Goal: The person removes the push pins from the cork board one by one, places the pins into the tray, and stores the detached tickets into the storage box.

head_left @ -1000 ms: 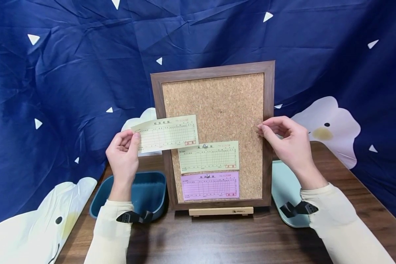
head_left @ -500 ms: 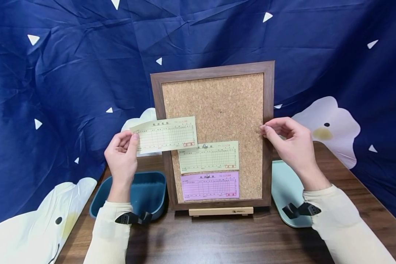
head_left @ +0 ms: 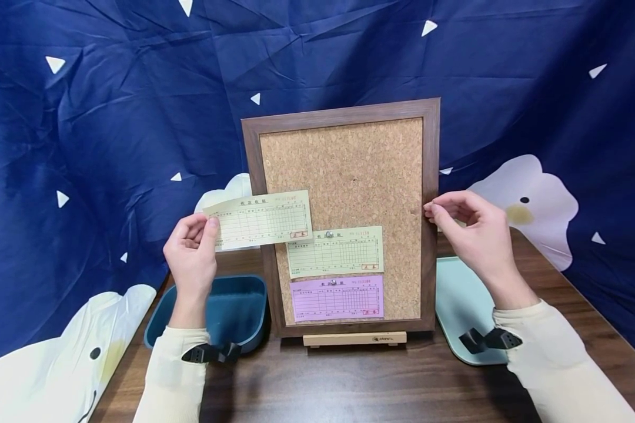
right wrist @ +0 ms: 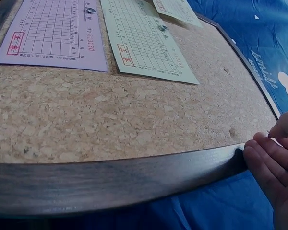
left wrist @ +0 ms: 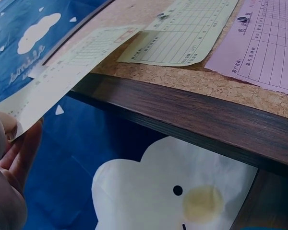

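In the head view my left hand pinches the left end of a pale green receipt slip. The slip's right part overlaps the framed cork board and covers a corner of a second green slip, pinned there. Below that, a purple slip is held by another silvery pushpin. My right hand is beside the board's right frame, thumb and fingertips together. Between them, in the right wrist view, shows a tiny thin tip, seemingly a pushpin, mostly hidden by the fingers.
The board leans on a wooden stand on the brown table. A dark teal tray is at its left, under my left forearm. A pale mint tray lies at its right. Blue patterned cloth hangs behind.
My right hand has drifted rightward, off the cork and past the frame's edge. The left hand and its green slip have moved slightly left and down. The pinned slips have not moved.
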A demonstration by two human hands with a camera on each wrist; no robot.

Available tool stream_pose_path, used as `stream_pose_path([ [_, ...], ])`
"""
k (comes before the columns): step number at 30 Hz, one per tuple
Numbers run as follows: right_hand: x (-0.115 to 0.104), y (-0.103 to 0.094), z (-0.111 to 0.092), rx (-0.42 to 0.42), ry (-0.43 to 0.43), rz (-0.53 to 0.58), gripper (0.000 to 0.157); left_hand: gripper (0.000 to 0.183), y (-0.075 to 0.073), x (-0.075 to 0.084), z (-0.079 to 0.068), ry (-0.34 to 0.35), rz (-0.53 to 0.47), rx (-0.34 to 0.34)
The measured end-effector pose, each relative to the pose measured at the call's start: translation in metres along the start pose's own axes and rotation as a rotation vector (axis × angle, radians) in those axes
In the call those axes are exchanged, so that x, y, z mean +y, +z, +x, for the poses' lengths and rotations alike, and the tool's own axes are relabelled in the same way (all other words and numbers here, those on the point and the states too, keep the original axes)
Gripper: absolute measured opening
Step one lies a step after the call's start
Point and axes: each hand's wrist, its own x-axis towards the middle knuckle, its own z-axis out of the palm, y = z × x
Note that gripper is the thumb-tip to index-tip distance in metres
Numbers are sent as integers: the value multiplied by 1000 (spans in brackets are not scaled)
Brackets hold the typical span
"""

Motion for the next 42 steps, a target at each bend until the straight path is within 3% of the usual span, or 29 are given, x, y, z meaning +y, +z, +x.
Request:
stream_pose_path([
  [21, 6, -13, -8, 52, 7, 87, 9, 16, -8, -3, -2, -10, 8, 22],
  [30, 9, -16, -13, 45, 13, -20, 9, 12, -12, -3, -2, -16, 3, 36],
  [42, 15, -18, -15, 39, 3, -74, 10, 10, -20, -7, -6, -13, -6, 58],
])
